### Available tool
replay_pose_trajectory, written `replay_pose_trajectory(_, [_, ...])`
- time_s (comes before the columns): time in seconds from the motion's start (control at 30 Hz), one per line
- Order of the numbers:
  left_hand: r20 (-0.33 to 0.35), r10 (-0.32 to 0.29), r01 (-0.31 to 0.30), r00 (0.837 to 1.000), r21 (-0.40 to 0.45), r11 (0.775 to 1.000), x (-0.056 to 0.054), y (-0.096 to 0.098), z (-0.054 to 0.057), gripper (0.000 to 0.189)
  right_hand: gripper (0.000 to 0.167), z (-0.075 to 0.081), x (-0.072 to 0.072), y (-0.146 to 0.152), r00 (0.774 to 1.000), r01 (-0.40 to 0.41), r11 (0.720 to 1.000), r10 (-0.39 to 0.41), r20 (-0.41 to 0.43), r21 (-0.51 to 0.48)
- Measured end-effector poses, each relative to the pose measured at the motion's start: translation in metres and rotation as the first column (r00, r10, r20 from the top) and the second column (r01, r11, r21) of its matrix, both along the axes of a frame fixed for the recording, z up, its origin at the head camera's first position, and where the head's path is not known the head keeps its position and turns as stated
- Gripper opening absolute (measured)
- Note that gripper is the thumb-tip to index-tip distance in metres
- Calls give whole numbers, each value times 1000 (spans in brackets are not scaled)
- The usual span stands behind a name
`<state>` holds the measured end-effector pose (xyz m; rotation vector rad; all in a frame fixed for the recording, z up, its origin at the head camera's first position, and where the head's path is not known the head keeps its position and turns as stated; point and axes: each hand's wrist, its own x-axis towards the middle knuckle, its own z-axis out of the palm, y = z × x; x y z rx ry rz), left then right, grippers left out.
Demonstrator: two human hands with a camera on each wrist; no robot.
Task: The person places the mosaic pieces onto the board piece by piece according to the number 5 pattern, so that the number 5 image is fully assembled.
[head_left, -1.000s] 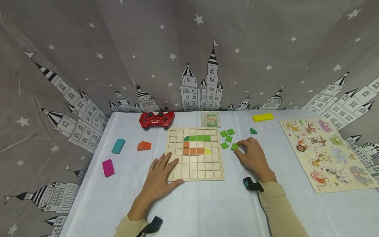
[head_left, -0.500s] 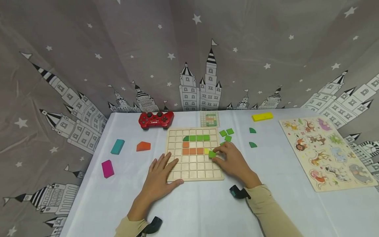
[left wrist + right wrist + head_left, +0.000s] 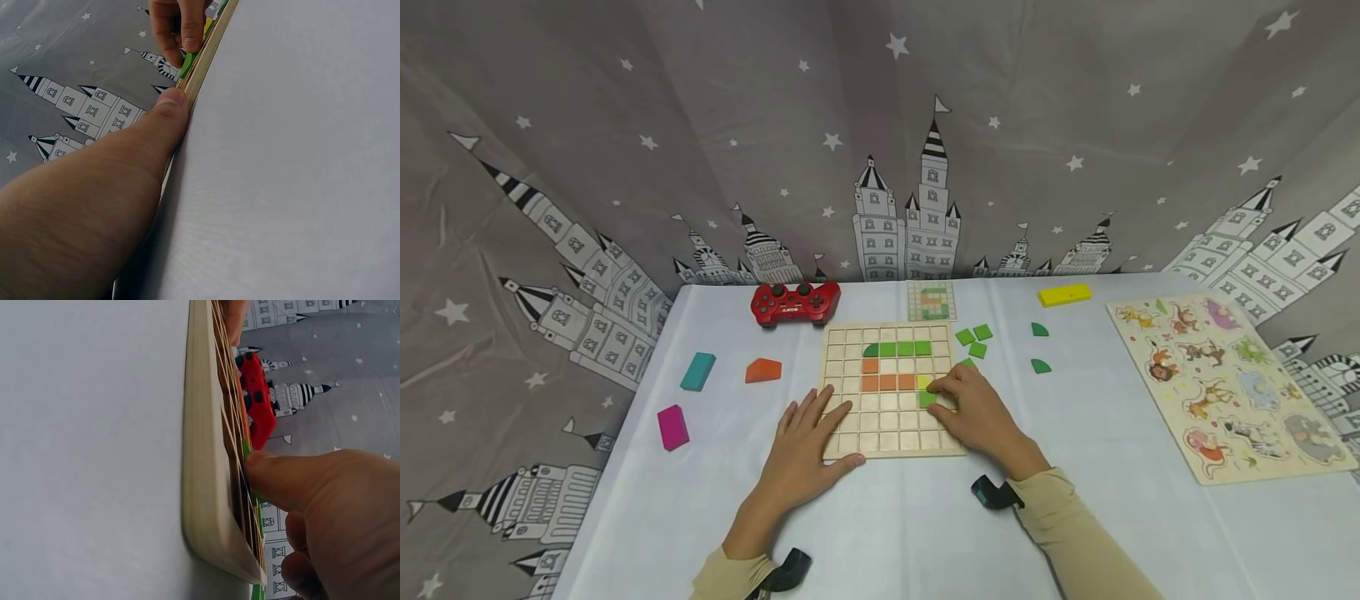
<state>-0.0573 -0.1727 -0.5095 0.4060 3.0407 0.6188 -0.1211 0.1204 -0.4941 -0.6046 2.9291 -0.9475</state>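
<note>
My right hand (image 3: pixel 979 415) pinches a green square tile (image 3: pixel 927 399) over the wooden grid board (image 3: pixel 887 443), in the cell just below a yellow tile (image 3: pixel 922 381). In the left wrist view this green tile (image 3: pixel 187 64) stands tilted at the fingertips, partly above the board's surface. Spread fingers of my left hand (image 3: pixel 803 446) rest on the board's lower left corner, the thumb along its near edge. A row of green tiles (image 3: pixel 897 348) with a rounded left end sits higher up in the grid. Orange tiles (image 3: pixel 888 382) form an L below it.
Several loose green squares (image 3: pixel 977 351) and two green quarter-rounds (image 3: pixel 1041 366) lie right of the board. Behind it are a pattern card (image 3: pixel 932 301) and a red game controller (image 3: pixel 795 303). An animal puzzle (image 3: pixel 1228 387) lies far right; coloured blocks (image 3: pixel 698 371) sit left.
My right hand has carried a green square from the loose group leftward onto the board, below the yellow tile. A second quarter-round has come into sight. My left hand stays put.
</note>
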Motion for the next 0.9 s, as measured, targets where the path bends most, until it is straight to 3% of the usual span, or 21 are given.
replay_pose_trajectory(0.9, [5,-1,1,1000,1,1000,0,0,4,84,20,3,1,-2,999,11,998,-8,-44,62])
